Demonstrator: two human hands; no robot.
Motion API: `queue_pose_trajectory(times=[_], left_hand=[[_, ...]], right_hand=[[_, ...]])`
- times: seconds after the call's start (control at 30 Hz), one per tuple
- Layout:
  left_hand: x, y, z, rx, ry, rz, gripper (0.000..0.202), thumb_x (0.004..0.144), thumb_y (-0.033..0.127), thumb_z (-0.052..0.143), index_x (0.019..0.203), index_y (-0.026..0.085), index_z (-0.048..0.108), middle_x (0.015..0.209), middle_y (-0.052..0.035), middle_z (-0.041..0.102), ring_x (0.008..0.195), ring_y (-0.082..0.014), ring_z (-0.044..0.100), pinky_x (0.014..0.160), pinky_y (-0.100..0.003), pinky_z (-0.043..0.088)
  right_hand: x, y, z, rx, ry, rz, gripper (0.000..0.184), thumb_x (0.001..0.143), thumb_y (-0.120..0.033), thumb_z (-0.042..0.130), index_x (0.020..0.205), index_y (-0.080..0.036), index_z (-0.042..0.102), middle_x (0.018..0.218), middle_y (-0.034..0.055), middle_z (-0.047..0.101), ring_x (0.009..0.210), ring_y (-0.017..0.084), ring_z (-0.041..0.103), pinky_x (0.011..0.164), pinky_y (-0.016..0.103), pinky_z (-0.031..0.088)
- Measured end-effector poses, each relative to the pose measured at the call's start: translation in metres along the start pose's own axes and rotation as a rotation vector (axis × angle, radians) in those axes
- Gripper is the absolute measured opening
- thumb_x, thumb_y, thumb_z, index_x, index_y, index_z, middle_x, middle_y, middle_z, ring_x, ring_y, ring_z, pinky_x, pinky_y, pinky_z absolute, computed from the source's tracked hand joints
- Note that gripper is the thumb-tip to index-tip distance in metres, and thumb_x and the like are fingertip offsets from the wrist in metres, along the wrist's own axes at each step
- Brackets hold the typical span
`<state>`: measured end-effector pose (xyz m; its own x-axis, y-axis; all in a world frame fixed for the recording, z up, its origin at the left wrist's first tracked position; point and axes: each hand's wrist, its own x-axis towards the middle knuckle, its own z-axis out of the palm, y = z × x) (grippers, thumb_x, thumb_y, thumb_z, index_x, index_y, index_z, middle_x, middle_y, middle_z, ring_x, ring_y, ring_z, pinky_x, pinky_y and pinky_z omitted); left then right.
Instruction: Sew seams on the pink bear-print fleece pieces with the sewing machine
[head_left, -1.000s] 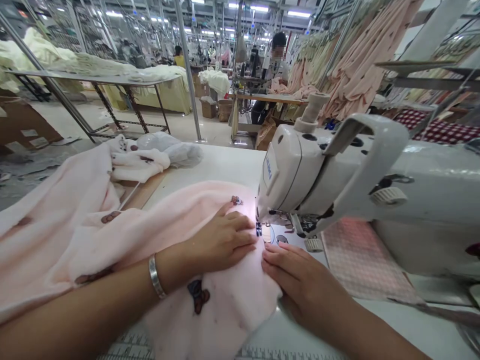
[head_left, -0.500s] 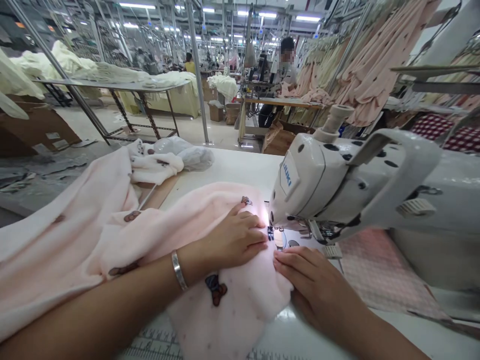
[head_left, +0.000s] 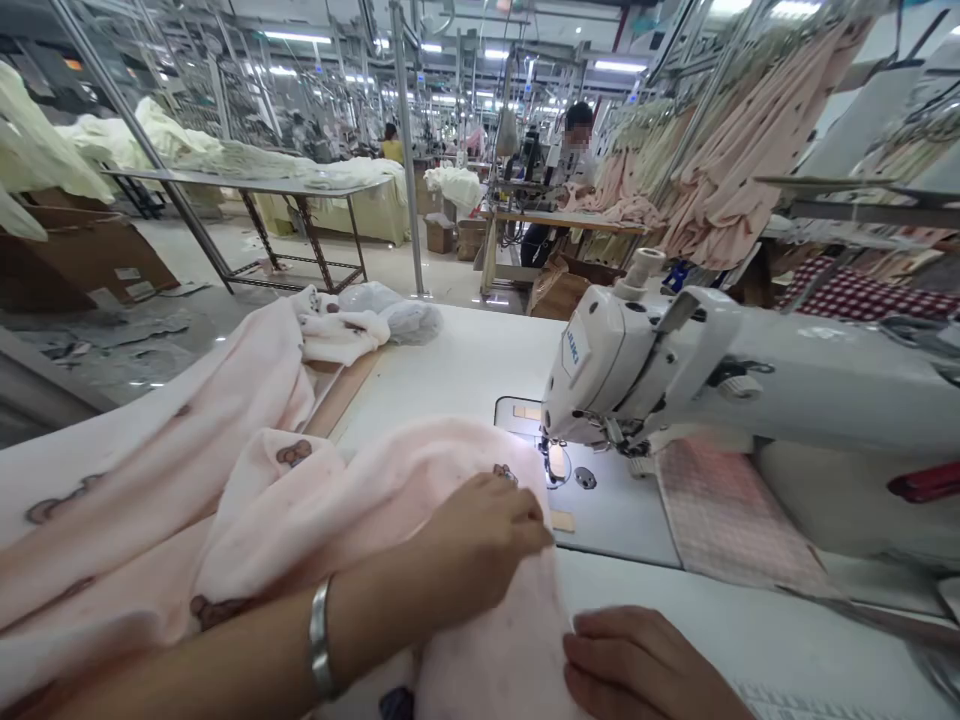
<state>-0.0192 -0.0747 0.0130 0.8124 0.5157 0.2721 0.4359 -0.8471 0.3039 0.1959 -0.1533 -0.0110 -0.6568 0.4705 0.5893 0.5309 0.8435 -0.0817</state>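
Note:
My left hand (head_left: 480, 530) lies on a pink fleece garment (head_left: 375, 500) printed with small brown bears, its fingers gathering the cloth, and a silver bangle (head_left: 320, 640) sits on that wrist. My right hand (head_left: 630, 665) rests low on the white sewing table, its fingertips at the garment's edge. Ahead stands a white industrial sewing machine head (head_left: 600, 370), with its presser foot and needle (head_left: 555, 445) above a bare steel needle plate (head_left: 581, 485). The cloth lies just short of the presser foot, and neither hand touches the machine.
A pink checked mat (head_left: 724, 515) lies right of the machine. A plastic bag (head_left: 405, 320) sits at the table's far edge. Beyond, a co-worker (head_left: 574, 150) sits at another machine, pink garments (head_left: 739, 170) hang at right, and a metal table (head_left: 247, 180) carries pale cloth.
The garment and both my hands have moved back toward me, away from the needle. The needle plate now shows uncovered, and my right hand sits lower in view.

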Motion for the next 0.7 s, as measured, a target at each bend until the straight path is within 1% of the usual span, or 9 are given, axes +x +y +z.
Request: queue_pose_trajectory(times=[0.03, 0.1, 0.17, 0.23, 0.33, 0.43, 0.53, 0.6, 0.7], left_hand=[[0.007, -0.006, -0.001, 0.027, 0.001, 0.005, 0.031, 0.081, 0.005, 0.049, 0.104, 0.021, 0.06, 0.101, -0.0042, 0.06, 0.091, -0.0191, 0.052, 0.081, -0.033, 0.04], [0.02, -0.015, -0.003, 0.096, -0.027, 0.053, 0.03, 0.081, 0.004, 0.047, 0.103, 0.02, 0.06, 0.104, -0.006, 0.059, 0.093, -0.0204, 0.051, 0.079, -0.032, 0.041], [0.029, -0.019, -0.006, 0.152, -0.067, 0.114, 0.022, 0.082, 0.004, 0.046, 0.089, 0.017, 0.061, 0.1, -0.0068, 0.059, 0.089, -0.0204, 0.051, 0.077, -0.032, 0.04], [0.033, -0.018, -0.009, 0.145, -0.096, 0.131, 0.022, 0.077, -0.002, 0.044, 0.079, 0.016, 0.057, 0.094, -0.006, 0.06, 0.085, -0.019, 0.051, 0.075, -0.031, 0.04], [0.03, -0.017, -0.016, -0.014, -0.072, -0.043, 0.027, 0.07, -0.005, 0.042, 0.08, 0.018, 0.052, 0.083, -0.0009, 0.06, 0.076, -0.0151, 0.053, 0.067, -0.025, 0.04], [0.027, -0.022, -0.027, -0.109, 0.011, -0.268, 0.02, 0.079, 0.002, 0.039, 0.086, 0.019, 0.047, 0.071, 0.0031, 0.057, 0.061, -0.0117, 0.052, 0.053, -0.021, 0.037], [0.026, -0.026, -0.036, -0.054, 0.116, -0.372, 0.023, 0.088, 0.007, 0.026, 0.091, 0.018, 0.046, 0.07, 0.0004, 0.055, 0.06, -0.0129, 0.05, 0.054, -0.023, 0.036], [0.027, -0.025, -0.035, -0.026, 0.123, -0.336, 0.022, 0.086, 0.006, 0.029, 0.088, 0.018, 0.048, 0.075, -0.001, 0.055, 0.066, -0.0144, 0.05, 0.06, -0.025, 0.038], [0.029, -0.019, -0.025, 0.048, 0.018, -0.14, 0.019, 0.083, 0.006, 0.04, 0.089, 0.019, 0.053, 0.084, -0.0013, 0.058, 0.079, -0.0165, 0.051, 0.072, -0.028, 0.039]], right_hand=[[-0.002, 0.0, 0.001, -0.001, -0.003, -0.004, 0.021, 0.093, -0.02, 0.043, 0.098, -0.021, 0.063, 0.089, -0.0003, 0.07, 0.088, 0.012, 0.062, 0.076, 0.021, 0.051], [-0.004, -0.001, -0.001, -0.007, -0.008, -0.027, 0.021, 0.093, -0.022, 0.044, 0.097, -0.02, 0.064, 0.092, -0.0005, 0.07, 0.091, 0.013, 0.062, 0.075, 0.021, 0.051], [-0.005, -0.001, -0.003, -0.016, -0.002, -0.041, 0.02, 0.092, -0.024, 0.045, 0.097, -0.019, 0.064, 0.094, -0.0007, 0.07, 0.092, 0.013, 0.062, 0.075, 0.022, 0.052], [-0.006, -0.002, -0.005, -0.018, 0.002, -0.033, 0.022, 0.093, -0.023, 0.043, 0.097, -0.019, 0.064, 0.094, -0.0006, 0.07, 0.093, 0.014, 0.062, 0.076, 0.022, 0.052], [-0.009, -0.002, -0.005, -0.008, 0.0, -0.02, 0.024, 0.094, -0.025, 0.041, 0.098, -0.018, 0.064, 0.094, 0.0005, 0.07, 0.095, 0.014, 0.061, 0.077, 0.024, 0.052], [-0.009, -0.002, -0.003, 0.004, 0.004, -0.032, 0.024, 0.094, -0.026, 0.041, 0.097, -0.018, 0.064, 0.093, 0.0015, 0.069, 0.095, 0.014, 0.061, 0.077, 0.023, 0.052], [-0.009, -0.001, -0.002, 0.005, 0.008, -0.024, 0.022, 0.093, -0.024, 0.043, 0.095, -0.018, 0.064, 0.09, 0.0011, 0.07, 0.093, 0.014, 0.062, 0.076, 0.023, 0.052], [-0.009, -0.001, -0.002, 0.011, 0.0, -0.019, 0.023, 0.093, -0.025, 0.042, 0.094, -0.019, 0.065, 0.089, 0.0012, 0.07, 0.092, 0.014, 0.062, 0.076, 0.023, 0.052], [-0.009, -0.001, -0.002, 0.011, 0.001, -0.025, 0.025, 0.093, -0.028, 0.041, 0.095, -0.019, 0.065, 0.09, 0.0025, 0.07, 0.092, 0.014, 0.062, 0.076, 0.023, 0.052]])
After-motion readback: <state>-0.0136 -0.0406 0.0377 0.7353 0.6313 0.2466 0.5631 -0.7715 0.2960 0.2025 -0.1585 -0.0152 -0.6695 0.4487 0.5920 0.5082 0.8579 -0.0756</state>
